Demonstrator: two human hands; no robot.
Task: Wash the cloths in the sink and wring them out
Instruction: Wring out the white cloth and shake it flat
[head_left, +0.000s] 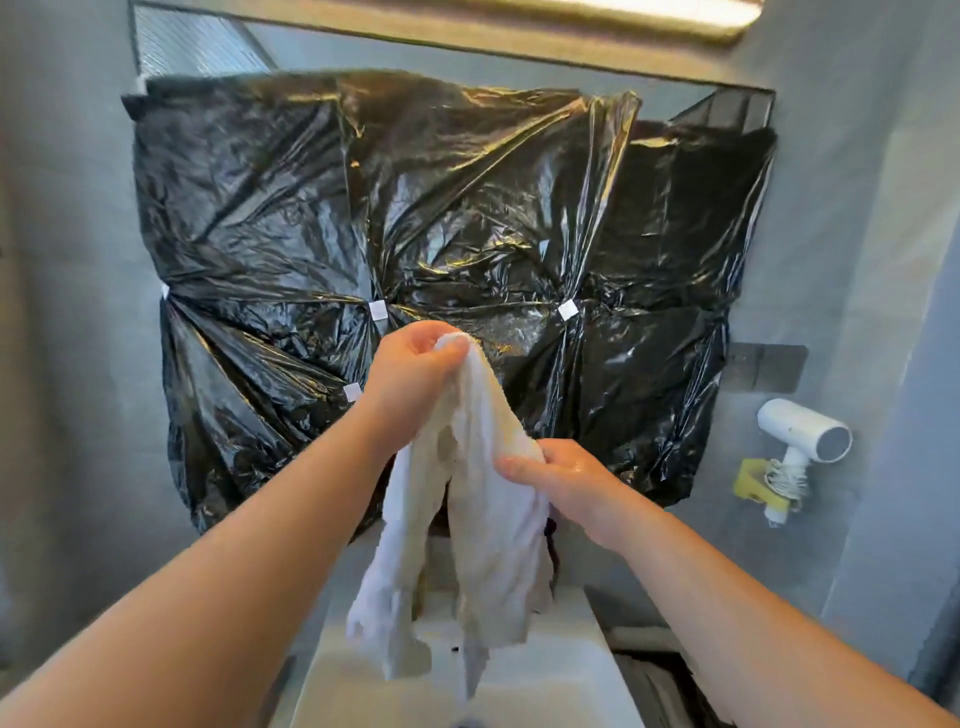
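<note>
1. Above the sink, our left hand clamps the cloth top at 12 o'clock.
2. Our right hand pinches its 3 o'clock edge.
3. Washing seems done; wringing is left.

No readable text, label, brand or number anywhere; tape squares on black plastic, blank; dryer at 3 o'clock, unmarked

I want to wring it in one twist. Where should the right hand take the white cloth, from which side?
Probably just below the split, from the right, gathering both tails of the cloth: it hangs in two strands from the left hand.
</note>
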